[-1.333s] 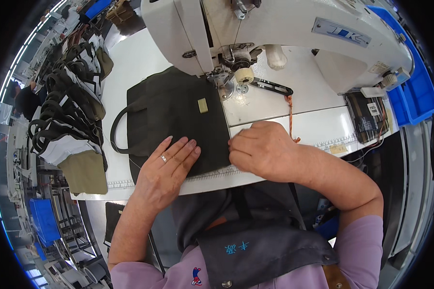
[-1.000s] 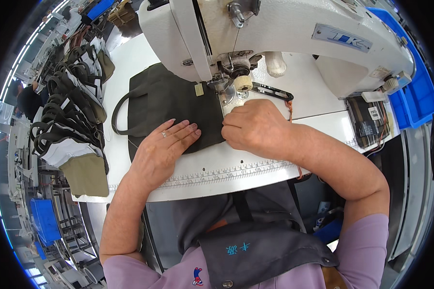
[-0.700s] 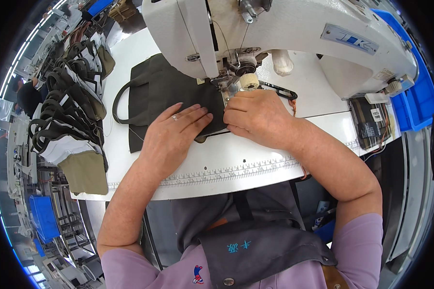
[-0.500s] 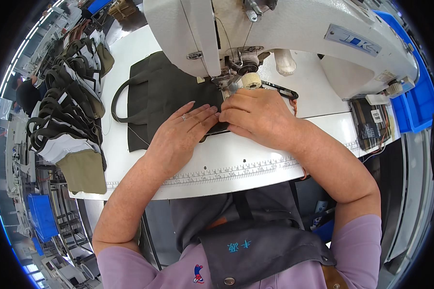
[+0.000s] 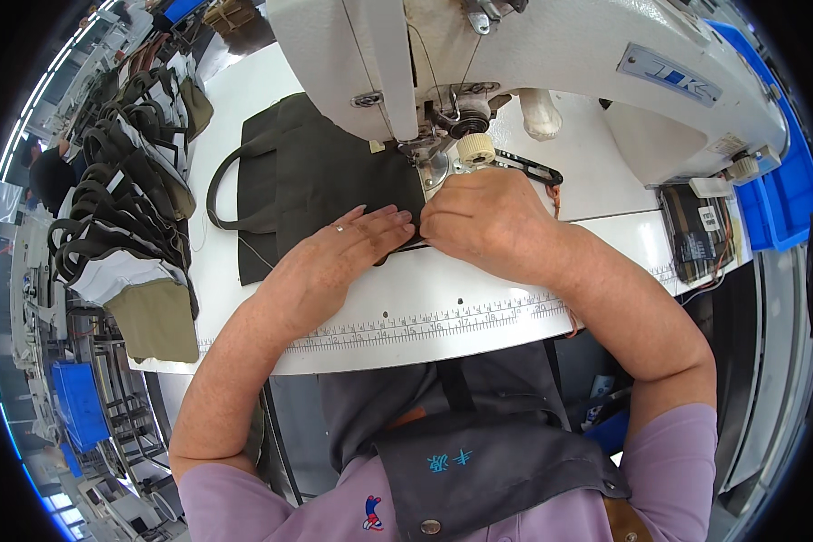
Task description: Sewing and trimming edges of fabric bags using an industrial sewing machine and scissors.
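A dark olive fabric bag with a loop handle at its left lies flat on the white sewing table. Its right edge reaches the needle area of a white sewing machine. My left hand rests on the bag's near right part, fingers stretched out flat. Close beside those fingertips, my right hand is closed, pinching the bag's near right corner just in front of the needle area. Its thumb and the pinched edge are mostly hidden.
Several similar bags are heaped along the table's left side. A black tool lies behind my right hand. Folded dark pieces sit at the right, by a blue bin. At far left are a person and a blue crate.
My right fingers have drawn in and slid slightly nearer to me, and the thumb has gone from sight. My left hand has shifted a little toward me. The bag has hardly moved.
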Available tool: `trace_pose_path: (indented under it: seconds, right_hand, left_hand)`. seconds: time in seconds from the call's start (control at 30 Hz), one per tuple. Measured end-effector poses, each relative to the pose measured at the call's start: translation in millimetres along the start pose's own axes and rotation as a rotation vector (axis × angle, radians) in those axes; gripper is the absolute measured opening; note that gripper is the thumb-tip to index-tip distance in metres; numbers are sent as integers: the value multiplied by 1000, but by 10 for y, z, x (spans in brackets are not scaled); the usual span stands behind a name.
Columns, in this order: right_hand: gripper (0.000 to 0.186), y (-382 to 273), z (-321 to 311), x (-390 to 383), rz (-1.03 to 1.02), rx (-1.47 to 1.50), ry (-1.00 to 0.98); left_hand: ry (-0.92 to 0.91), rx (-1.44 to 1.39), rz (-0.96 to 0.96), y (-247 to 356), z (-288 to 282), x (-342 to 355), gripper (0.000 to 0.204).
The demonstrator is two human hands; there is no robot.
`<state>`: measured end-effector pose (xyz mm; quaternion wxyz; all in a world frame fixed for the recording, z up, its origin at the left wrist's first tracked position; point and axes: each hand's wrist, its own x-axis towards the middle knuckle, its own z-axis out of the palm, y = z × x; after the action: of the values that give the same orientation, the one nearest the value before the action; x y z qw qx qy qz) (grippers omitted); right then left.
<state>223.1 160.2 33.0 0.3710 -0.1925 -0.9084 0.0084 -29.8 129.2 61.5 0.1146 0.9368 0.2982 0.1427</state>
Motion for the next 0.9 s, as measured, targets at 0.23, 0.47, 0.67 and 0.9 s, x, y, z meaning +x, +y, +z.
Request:
trace_pose_path:
  seconds: [0.23,0.47,0.67,0.9]
  right_hand:
    - [13,67,-49,13,275,258,-89]
    - [26,42,-115,44,360,283,-120]
    - [27,32,-94,18,433,251,-128]
    - [24,50,-22,28,296,180,-10]
  left_hand:
    - [256,121,28,21,140,108,31]
    - [425,169,8,-88,191,144,26]
    - [420,62,-175,-37,156,184,11]
    - [440,153,-34,-59,153,172,18]
